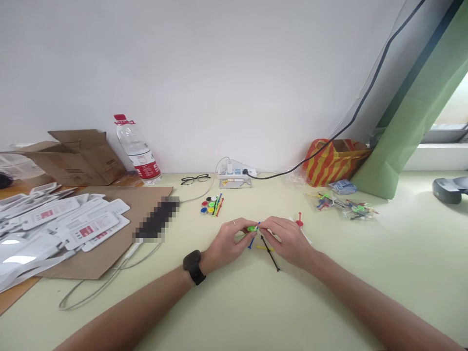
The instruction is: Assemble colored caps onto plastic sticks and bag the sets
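Observation:
My left hand (228, 241) is closed in a pinch on a small round green plastic piece (251, 228). Fingertip to fingertip with it, my right hand (287, 239) pinches the upper end of a thin blue arrow-tipped stick (252, 242), whose lower part shows beneath the left fingers. A whitish bit shows between the fingertips, too small to name. On the table just below the hands lie a black arrow-tipped stick (271, 254) and a yellow piece (262, 247), crossing each other. Behind my right hand is a red disc with an arrow stick (300, 222), partly hidden.
Coloured discs (211, 205) and thin sticks (220, 205) lie beyond my left hand. Bagged plastic parts (358, 209) rest to the right. Glasses (195, 180), a power strip (232, 171) and a bottle (141, 156) line the back. White card holders (87, 224) cover cardboard at left.

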The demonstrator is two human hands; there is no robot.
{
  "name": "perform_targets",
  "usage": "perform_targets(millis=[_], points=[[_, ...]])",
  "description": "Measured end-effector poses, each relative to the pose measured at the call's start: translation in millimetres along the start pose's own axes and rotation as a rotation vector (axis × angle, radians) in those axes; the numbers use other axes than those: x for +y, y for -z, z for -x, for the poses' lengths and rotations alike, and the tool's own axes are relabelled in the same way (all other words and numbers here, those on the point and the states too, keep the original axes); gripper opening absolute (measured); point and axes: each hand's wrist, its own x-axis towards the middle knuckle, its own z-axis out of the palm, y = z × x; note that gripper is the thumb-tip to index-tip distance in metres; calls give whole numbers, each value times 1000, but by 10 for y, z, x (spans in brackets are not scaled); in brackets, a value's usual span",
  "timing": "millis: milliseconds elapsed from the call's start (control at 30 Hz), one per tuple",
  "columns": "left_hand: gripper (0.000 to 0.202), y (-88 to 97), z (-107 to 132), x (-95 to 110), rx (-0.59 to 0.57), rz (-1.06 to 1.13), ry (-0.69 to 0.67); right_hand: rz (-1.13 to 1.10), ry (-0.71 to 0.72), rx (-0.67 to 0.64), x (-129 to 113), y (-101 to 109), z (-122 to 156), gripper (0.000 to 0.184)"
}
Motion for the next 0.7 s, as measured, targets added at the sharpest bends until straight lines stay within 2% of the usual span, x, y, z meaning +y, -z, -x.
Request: perform_targets(millis=[167,333,533,633,700], points=[[20,8,11,-11,-6,-13,7,-139,-47,-27,-21,17,1,16],[21,24,0,23,-18,49,65,-298,-203,-51,-48,38,-10,15],[31,59,-50,40,-100,415,225,-444,-359,-47,7,42,-37,15],[33,66,-74,7,-71,557,294,-496,-408,-61,33,43,-47,17],[35,63,-83,-21,-34,605,332,-478,-402,-6,35,52,-55,18]])
